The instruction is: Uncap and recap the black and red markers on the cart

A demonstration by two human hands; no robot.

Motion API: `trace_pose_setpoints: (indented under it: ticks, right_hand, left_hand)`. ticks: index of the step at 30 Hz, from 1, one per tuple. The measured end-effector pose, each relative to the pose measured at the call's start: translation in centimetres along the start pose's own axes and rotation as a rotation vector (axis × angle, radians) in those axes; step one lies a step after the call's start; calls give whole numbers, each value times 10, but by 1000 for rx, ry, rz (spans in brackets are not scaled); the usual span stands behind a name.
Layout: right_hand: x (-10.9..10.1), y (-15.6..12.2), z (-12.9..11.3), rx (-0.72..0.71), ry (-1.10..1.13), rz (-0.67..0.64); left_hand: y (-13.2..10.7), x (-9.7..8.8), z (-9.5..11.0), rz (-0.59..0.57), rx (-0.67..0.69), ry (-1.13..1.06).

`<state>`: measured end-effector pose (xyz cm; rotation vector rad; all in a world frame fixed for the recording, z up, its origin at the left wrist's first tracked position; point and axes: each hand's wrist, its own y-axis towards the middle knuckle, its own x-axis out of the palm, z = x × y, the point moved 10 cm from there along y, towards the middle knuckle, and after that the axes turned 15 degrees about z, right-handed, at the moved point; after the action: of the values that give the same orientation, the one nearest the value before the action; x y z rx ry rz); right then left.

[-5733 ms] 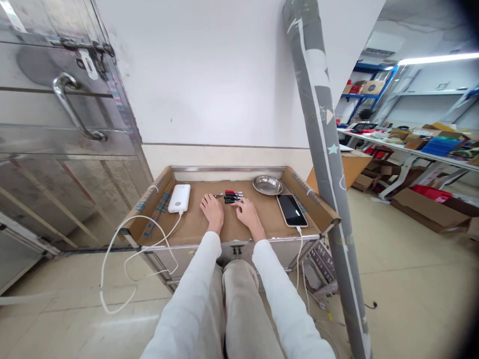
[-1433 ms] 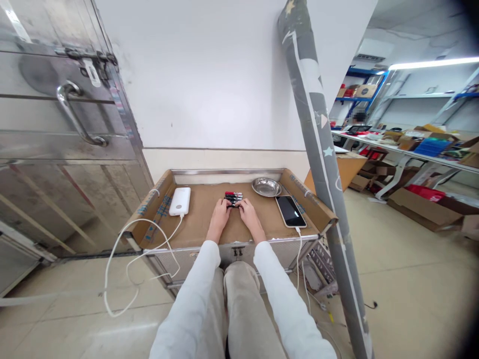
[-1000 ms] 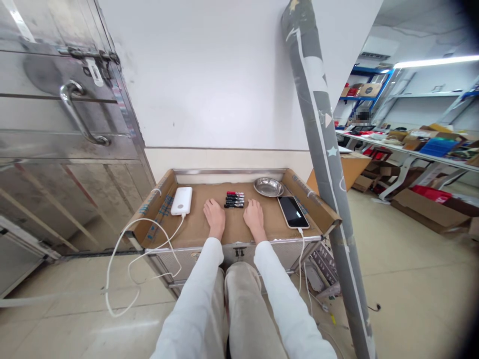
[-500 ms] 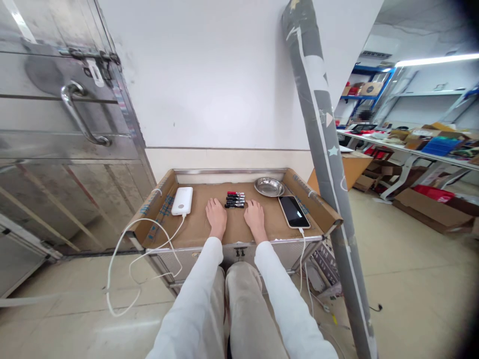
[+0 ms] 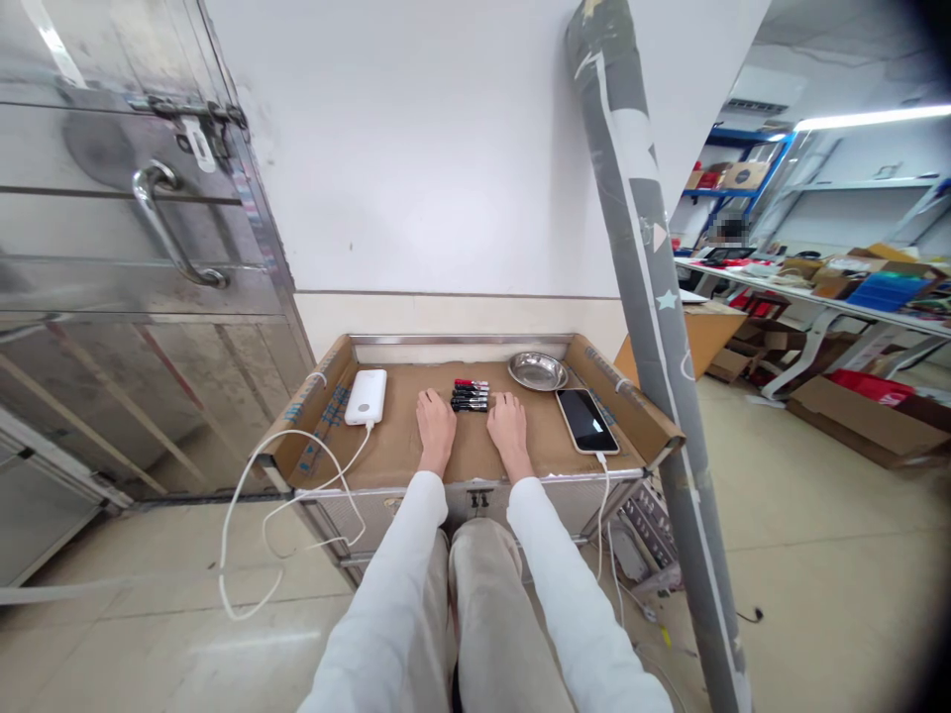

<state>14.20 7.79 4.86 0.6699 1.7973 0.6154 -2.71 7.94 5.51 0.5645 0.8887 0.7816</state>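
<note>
- Left hand [image 5: 437,426], right hand [image 5: 507,426]: both palm-down, loosely spread.
- Between: one red marker [image 5: 471,382], four black markers [image 5: 470,401].
- Tabletop [image 5: 470,451]: one power bank [image 5: 367,396] left; one phone [image 5: 586,420], one dish [image 5: 536,371] right.

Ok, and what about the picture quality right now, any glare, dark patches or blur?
Head view: a pale glare streak on the floor at lower left, bright glints on the dish; head view, right-hand corners: black; head view, far right: the box looks stretched and soft; head view, middle: the pens show as separate, but their print is too small to read.
</note>
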Motion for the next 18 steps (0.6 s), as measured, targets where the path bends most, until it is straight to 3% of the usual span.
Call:
trace_pose_setpoints:
  ticks: [7,12,18]
  right_hand:
    - [6,-4,-26,-223,227,-73]
    - [14,-5,-23,-210,250,-89]
    - [14,-4,-16,-149,150,-59]
  left_hand:
    - [-21,24,35,-297,312,-104]
    - [-23,30,32,-308,334,-80]
    - [-21,33,33,-335,316,-230]
